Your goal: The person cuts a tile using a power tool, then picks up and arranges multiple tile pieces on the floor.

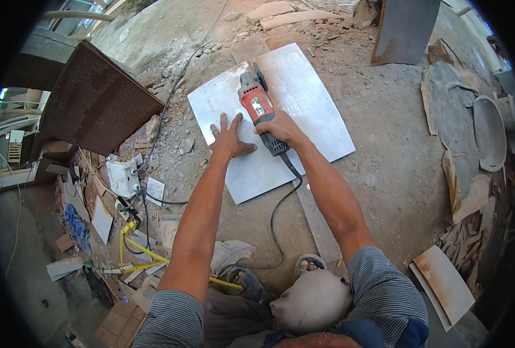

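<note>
A large light-grey tile [304, 87] lies on the dirt floor in front of me. My right hand [277, 129] grips the rear body of a red and black angle grinder [255, 100]. Its dark disc [260, 76] stands on edge at the tile's far part, where reddish-brown dust runs along the surface. Whether the disc touches the tile I cannot tell. My left hand [229, 141] presses flat on the tile with spread fingers, left of the grinder. A black cord [276, 220] trails from the grinder's back end towards my feet.
A white power box [123, 177] with cables stands at the left, near a yellow folding rule [144, 250] and tile scraps. A brown textured panel [98, 98] leans behind it. Cut tile pieces [443, 284] lie at the lower right; a grey basin [489, 133] sits far right.
</note>
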{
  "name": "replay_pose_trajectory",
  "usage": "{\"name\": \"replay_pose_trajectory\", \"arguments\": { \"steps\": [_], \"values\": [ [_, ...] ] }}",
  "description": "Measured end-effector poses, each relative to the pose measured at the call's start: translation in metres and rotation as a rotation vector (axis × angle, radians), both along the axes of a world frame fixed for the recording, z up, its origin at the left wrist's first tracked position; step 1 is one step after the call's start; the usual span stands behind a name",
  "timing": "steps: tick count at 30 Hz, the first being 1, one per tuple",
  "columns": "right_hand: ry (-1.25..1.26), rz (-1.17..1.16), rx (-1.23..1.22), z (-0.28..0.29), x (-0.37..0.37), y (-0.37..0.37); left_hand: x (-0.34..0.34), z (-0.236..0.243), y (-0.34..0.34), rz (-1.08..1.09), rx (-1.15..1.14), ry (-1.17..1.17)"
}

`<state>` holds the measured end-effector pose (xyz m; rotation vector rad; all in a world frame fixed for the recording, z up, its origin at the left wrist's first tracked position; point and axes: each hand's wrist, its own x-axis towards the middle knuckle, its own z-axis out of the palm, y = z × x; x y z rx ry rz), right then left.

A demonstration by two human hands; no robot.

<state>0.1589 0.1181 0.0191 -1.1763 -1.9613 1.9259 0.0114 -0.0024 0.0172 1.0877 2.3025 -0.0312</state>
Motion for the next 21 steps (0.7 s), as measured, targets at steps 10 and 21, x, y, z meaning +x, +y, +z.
{"name": "replay_pose_trajectory", "arguments": {
  "steps": [10, 21],
  "values": [
    [-0.02, 0.007, -0.024, 0.0, 0.001, 0.004, 0.004, 0.005, 0.002, -0.017, 0.002, 0.007],
    [0.011, 0.001, -0.047, 0.008, 0.001, 0.003, 0.004, 0.003, 0.002, -0.018, -0.01, 0.015]
  ]
}}
